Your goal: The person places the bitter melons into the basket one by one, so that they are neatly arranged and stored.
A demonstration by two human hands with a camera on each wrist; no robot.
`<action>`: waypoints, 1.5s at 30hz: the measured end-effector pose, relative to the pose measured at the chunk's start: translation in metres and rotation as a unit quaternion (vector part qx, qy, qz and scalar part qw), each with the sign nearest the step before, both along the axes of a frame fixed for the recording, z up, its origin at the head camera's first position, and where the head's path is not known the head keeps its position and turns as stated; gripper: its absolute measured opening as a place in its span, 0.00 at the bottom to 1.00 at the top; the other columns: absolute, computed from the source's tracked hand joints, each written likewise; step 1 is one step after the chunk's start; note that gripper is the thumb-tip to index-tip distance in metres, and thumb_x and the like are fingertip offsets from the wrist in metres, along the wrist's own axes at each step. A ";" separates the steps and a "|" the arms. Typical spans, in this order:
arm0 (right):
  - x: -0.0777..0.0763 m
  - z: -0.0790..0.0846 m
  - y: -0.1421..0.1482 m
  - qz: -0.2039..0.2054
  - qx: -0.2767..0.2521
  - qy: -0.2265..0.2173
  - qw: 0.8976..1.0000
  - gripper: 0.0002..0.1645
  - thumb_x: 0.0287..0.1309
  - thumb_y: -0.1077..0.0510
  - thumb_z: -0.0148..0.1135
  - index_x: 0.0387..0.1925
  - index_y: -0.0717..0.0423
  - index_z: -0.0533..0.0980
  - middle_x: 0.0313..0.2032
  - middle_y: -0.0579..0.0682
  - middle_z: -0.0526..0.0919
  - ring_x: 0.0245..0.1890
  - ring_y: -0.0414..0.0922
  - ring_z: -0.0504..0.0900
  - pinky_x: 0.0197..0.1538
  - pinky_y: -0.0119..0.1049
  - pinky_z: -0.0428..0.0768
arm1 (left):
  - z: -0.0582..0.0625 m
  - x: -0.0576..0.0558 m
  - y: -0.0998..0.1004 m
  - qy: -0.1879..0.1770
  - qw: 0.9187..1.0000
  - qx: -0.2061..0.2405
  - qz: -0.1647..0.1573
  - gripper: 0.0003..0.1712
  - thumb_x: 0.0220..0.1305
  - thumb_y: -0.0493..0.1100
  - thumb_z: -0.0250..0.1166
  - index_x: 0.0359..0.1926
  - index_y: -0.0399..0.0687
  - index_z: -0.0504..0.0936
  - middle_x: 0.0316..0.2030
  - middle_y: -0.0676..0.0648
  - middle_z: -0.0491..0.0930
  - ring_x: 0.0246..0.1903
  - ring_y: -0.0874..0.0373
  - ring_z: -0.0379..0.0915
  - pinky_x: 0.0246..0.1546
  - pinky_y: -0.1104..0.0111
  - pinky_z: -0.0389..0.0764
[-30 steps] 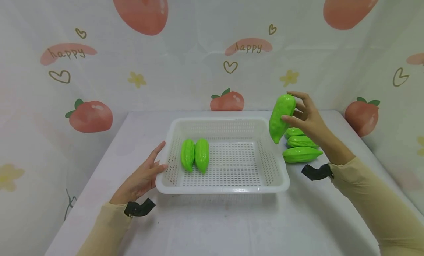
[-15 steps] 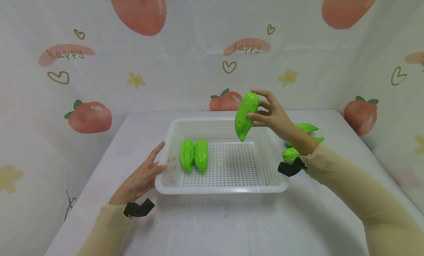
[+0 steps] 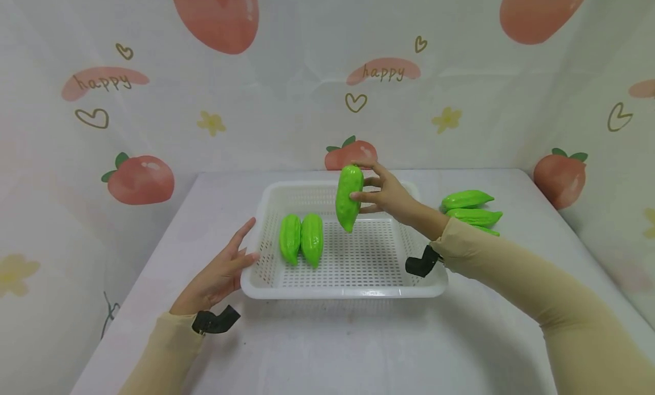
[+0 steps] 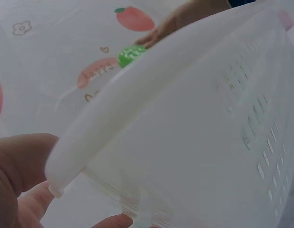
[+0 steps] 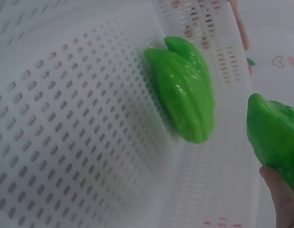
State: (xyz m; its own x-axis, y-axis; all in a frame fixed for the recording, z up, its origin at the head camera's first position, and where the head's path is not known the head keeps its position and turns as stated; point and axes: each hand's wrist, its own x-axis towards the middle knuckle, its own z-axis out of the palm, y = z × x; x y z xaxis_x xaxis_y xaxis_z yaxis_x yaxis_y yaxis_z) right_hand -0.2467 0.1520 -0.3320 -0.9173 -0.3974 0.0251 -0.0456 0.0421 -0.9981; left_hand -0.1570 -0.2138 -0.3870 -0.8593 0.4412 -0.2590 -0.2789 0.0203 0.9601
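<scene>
A bumpy green bitter melon [image 3: 349,197] hangs nearly upright, pointed end down, over the middle of a white plastic basket [image 3: 343,293]. My right hand [image 3: 389,199] holds it between thumb and fingers; in the right wrist view the held melon [image 5: 275,137] shows at the right edge. Two more bitter melons [image 3: 312,240] lie side by side on the left of the basket floor. My left hand [image 3: 220,275] holds the basket's left rim, its thumb at the rim and the other fingers partly hidden; the left wrist view shows the rim [image 4: 104,114] close up.
Several green bitter melons [image 3: 475,216] lie on the white table [image 3: 307,349] right of the basket, partly hidden by the right sleeve. Behind the table hangs a printed cloth [image 3: 286,99]. Black bands circle both wrists.
My right hand has carried the bitter melon left from beyond the basket's right rim to above its middle, lowering it slightly. The left hand and the basket have stayed put.
</scene>
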 end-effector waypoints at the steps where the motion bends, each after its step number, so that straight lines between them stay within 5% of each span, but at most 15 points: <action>1: 0.000 -0.003 -0.002 0.001 0.004 -0.006 1.000 0.43 0.59 0.70 0.61 0.71 0.47 0.56 0.52 0.62 0.71 0.47 0.50 0.79 0.45 0.54 0.82 | 0.000 0.000 0.000 0.000 1.000 0.001 0.000 0.48 0.71 0.38 0.55 0.73 0.83 0.37 0.71 0.37 0.56 0.56 0.47 0.73 0.48 0.59 0.81; 12: -0.007 -0.028 -0.020 -0.001 0.052 -0.092 0.994 0.43 0.61 0.66 0.62 0.72 0.47 0.54 0.57 0.69 0.72 0.51 0.60 0.80 0.47 0.55 0.81 | 0.000 0.001 0.001 0.001 1.000 0.000 -0.002 0.47 0.71 0.38 0.54 0.73 0.83 0.37 0.71 0.36 0.55 0.57 0.46 0.73 0.49 0.58 0.81; 24: -0.009 -0.047 -0.041 -0.039 0.124 -0.170 0.977 0.41 0.57 0.64 0.66 0.69 0.46 0.59 0.54 0.63 0.76 0.46 0.54 0.83 0.44 0.48 0.84 | 0.000 0.001 0.001 0.001 1.000 0.003 0.000 0.47 0.71 0.38 0.54 0.73 0.83 0.38 0.71 0.36 0.55 0.58 0.46 0.72 0.49 0.58 0.81; 30: -0.007 -0.051 -0.046 -0.047 0.152 -0.190 0.969 0.42 0.56 0.64 0.67 0.69 0.47 0.60 0.55 0.63 0.76 0.43 0.54 0.85 0.44 0.48 0.84 | 0.001 0.000 0.002 0.004 1.000 0.005 -0.003 0.47 0.72 0.38 0.54 0.74 0.82 0.37 0.70 0.35 0.55 0.57 0.46 0.73 0.48 0.59 0.81; 45: -0.009 -0.058 -0.055 -0.032 0.165 -0.219 0.961 0.41 0.58 0.62 0.66 0.70 0.51 0.59 0.61 0.66 0.70 0.54 0.61 0.79 0.41 0.47 0.84 | 0.002 0.001 0.001 0.002 1.000 -0.008 0.001 0.47 0.71 0.38 0.54 0.73 0.83 0.38 0.70 0.36 0.56 0.57 0.45 0.73 0.49 0.58 0.81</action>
